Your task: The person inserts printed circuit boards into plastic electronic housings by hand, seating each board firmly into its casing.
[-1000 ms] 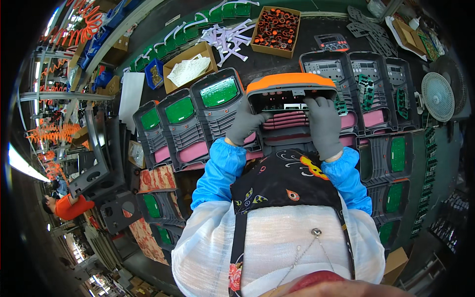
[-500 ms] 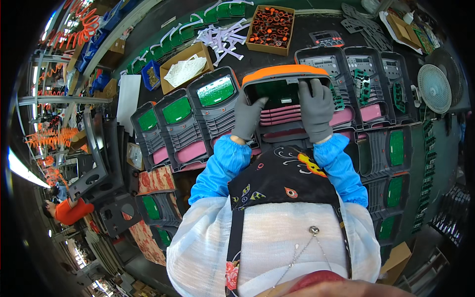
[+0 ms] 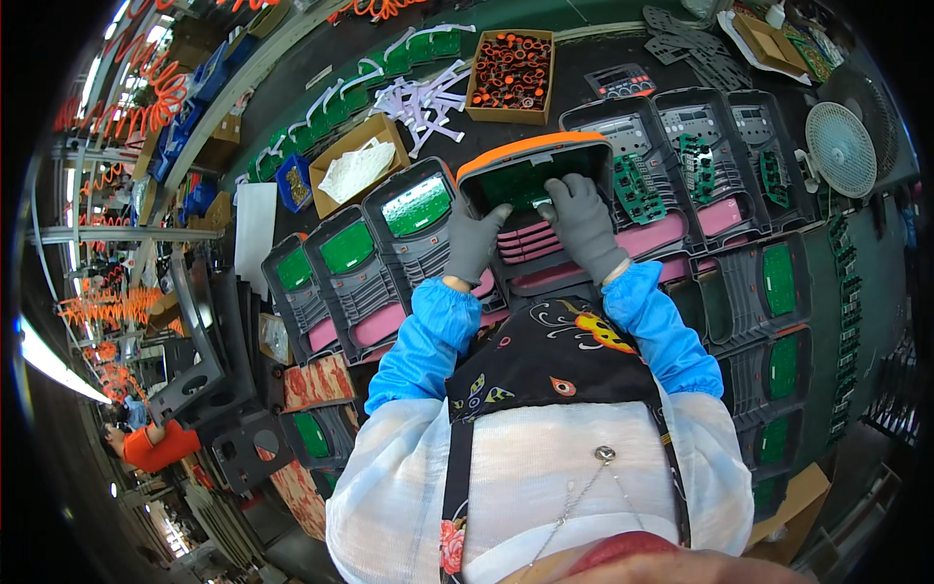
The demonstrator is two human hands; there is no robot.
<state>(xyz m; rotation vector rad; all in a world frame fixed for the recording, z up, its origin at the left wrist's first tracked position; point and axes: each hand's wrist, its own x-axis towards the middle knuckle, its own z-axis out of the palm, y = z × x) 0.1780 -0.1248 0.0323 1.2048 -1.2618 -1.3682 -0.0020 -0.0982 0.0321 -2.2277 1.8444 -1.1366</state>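
Both my hands wear grey gloves and rest on an orange-rimmed black housing (image 3: pixel 530 156) in front of me. A green circuit board (image 3: pixel 516 183) lies inside it. My left hand (image 3: pixel 474 243) grips the housing's lower left part. My right hand (image 3: pixel 582 222) lies flat on the green board, fingers pressed down on it. Under the housing are pink pads (image 3: pixel 530 243) on a row of dark grey shells. To the left stand shells with green boards (image 3: pixel 416 206) fitted.
A cardboard box of orange parts (image 3: pixel 511 68) and a box with white bags (image 3: pixel 355 167) stand at the back. More grey shells (image 3: pixel 700 136) sit to the right, beside a small white fan (image 3: pixel 842 148). Another person in orange (image 3: pixel 156 446) is far left.
The orange-rimmed housing has been tipped so its open inside with the green board faces me. My right hand moved from its edge onto the board.
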